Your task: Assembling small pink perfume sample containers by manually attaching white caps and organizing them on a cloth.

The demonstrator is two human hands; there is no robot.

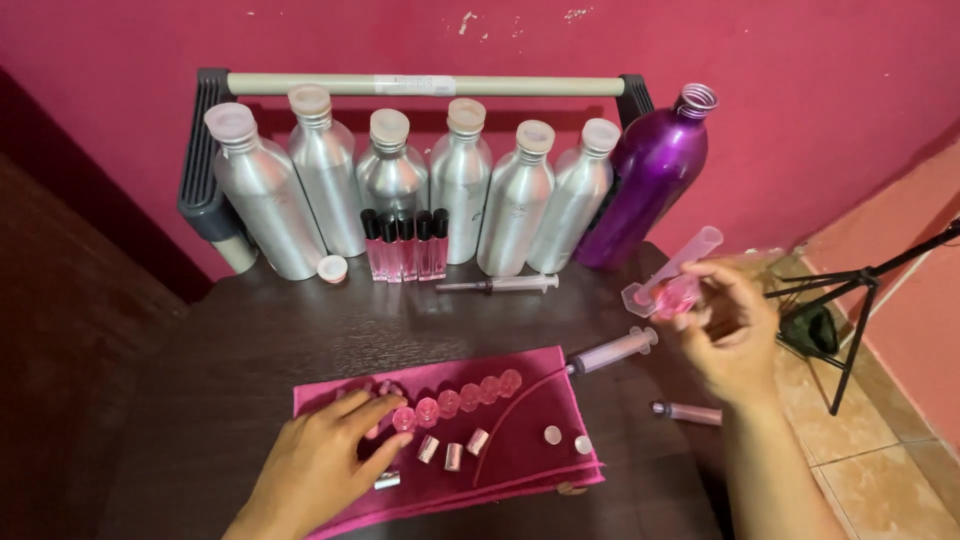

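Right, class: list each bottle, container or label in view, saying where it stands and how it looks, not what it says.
Silver bottles: six in a row at the wall, capped.
Purple bottle: right end of the row, open.
Pink vials: black-capped cluster before the row.
Label: pale strip on the rail above.
Clear cup: tilted in the right hand.

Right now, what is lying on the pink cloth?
On the pink cloth: a row of small pink vials, a few silver caps and two clear stoppers. The left hand rests on its left part, hiding whatever lies beneath.
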